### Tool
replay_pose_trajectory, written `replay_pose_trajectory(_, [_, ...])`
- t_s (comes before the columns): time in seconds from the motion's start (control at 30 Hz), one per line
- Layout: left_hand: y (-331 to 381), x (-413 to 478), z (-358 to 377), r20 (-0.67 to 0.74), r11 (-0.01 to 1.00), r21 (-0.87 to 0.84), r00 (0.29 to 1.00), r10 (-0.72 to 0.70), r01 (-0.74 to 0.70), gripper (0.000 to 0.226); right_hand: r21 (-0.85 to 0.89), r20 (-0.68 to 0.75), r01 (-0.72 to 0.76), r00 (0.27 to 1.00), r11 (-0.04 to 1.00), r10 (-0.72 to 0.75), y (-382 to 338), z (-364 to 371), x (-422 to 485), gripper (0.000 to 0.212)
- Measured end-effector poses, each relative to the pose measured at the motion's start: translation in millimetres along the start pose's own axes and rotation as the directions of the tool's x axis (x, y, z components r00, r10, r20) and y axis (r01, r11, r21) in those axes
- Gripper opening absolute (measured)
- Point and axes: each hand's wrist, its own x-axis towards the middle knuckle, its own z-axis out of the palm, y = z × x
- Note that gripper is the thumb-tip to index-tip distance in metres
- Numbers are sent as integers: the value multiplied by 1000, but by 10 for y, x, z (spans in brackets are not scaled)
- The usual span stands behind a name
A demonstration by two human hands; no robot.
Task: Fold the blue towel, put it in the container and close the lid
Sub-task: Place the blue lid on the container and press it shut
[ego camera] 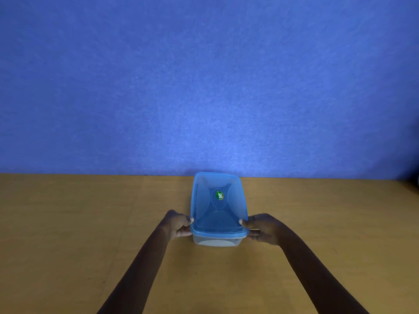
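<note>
A clear plastic container [217, 241] stands on the wooden table, its long side running away from me. A translucent blue lid [218, 214] with a small green sticker lies on top of it. My left hand [178, 225] grips the lid's near left corner, thumb on top and fingers under the rim. My right hand [264, 227] grips the near right corner the same way. The blue towel cannot be made out; the lid hides the inside.
The wooden table [90, 223] stretches left and right of the container. A blue textured wall [204, 87] rises right behind the container's far end. A dark object shows at the far right edge [416, 180].
</note>
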Motion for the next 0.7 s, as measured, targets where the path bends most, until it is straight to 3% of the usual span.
replay_pose_trajectory(0.13, [3, -7, 9, -23, 1000, 13, 1000, 9, -9, 17, 32, 2, 19, 1000, 999, -19, 44, -37, -12, 8])
replay_pose_trajectory(0.3, [-4, -6, 18, -21, 1000, 21, 1000, 15, -15, 16, 11, -125, 46, 991, 999, -45, 92, 11, -2, 31])
replay_pose_trajectory(0.4, [-1, -2, 40, -40, 998, 39, 998, 40, -38, 5, 18, -174, 72, 982, 997, -68, 138, 17, -8, 30])
replay_pose_trajectory(0.43, [2, 1, 41, -52, 998, 47, 998, 47, -45, 11, 11, -179, 77, 981, 997, -74, 145, 18, -6, 30])
replay_pose_trajectory(0.6, [35, 0, -7, 31, 994, 109, 1000, -3, -1, 5, -46, -142, 73, 987, 996, -79, 105, -1, -42, 18])
replay_pose_trajectory(0.7, [111, 6, -63, 87, 982, 185, 995, -58, 41, 10, -46, -99, 67, 993, 997, -71, 4, -25, -32, 25])
